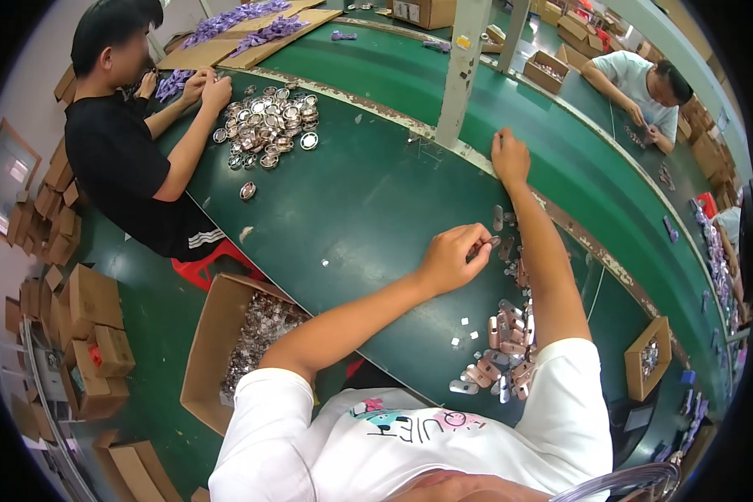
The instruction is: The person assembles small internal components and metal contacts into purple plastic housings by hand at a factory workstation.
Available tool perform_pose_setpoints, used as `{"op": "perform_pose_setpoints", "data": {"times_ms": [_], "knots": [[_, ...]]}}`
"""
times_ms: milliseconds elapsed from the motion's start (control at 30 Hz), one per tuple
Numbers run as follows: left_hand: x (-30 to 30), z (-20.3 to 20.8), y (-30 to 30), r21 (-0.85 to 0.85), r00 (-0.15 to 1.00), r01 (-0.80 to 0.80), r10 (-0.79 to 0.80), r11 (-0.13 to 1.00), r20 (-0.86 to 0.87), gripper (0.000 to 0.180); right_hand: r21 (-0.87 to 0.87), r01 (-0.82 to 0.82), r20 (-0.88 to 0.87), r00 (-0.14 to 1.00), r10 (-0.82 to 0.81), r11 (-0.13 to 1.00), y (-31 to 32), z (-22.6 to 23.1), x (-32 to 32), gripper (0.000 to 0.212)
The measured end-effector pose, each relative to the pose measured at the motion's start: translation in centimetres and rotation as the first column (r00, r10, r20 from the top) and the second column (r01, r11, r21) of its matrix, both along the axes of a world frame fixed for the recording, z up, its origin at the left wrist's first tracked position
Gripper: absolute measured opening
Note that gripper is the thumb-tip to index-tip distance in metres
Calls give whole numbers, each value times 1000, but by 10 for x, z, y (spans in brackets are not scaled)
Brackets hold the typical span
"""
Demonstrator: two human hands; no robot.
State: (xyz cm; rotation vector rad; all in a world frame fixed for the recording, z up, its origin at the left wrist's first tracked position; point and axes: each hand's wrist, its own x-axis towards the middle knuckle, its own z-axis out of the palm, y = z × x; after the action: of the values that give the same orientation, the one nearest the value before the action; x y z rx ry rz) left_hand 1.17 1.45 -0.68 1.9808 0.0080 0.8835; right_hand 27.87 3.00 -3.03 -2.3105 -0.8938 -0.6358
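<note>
Between the pinched fingers of the left hand [457, 258] sits a grey piece [495, 242], seemingly clamped; bodyward of that grip lie metal pieces [498, 351], probably for easy reach. Farther out, the right hand's [511, 159] grip I cannot tell.

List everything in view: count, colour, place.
Table: one, green, centre
Oblong parts: many, pink and silver, table's right
Round parts: many, silver, table's far left
White squares: several, white, table
Conveyor: one, green, beyond table
Posts: several, pale, conveyor
Purple parts: many, upper left, far right
Cartons: many, brown, left and right
Stool: one, red, left
Co-workers: several, black or pale tops, left and right
Left hand: one, centre, pinching small part
Right hand: one, conveyor's near edge
</note>
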Motion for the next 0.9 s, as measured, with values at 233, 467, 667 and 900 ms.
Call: {"op": "perform_pose_setpoints", "data": {"times_ms": [233,467,667,900], "knots": [[-6,0,-10,35,995,74,-72,997,-64,9,-41,-22,-54,998,20,999,-9,-2,-1,20],[-4,2,-8,141,998,58,-59,988,3,8,-60,-7,-85,996,2,998,-3,-2,-1,20],[-3,3,-7,180,996,89,-88,980,-13,8,-55,7,-67,998,-10,998,-5,1,-1,20],[-3,2,-7,193,996,88,-89,977,-2,8,-25,12,-61,998,-13,1000,-5,0,0,20]]}}
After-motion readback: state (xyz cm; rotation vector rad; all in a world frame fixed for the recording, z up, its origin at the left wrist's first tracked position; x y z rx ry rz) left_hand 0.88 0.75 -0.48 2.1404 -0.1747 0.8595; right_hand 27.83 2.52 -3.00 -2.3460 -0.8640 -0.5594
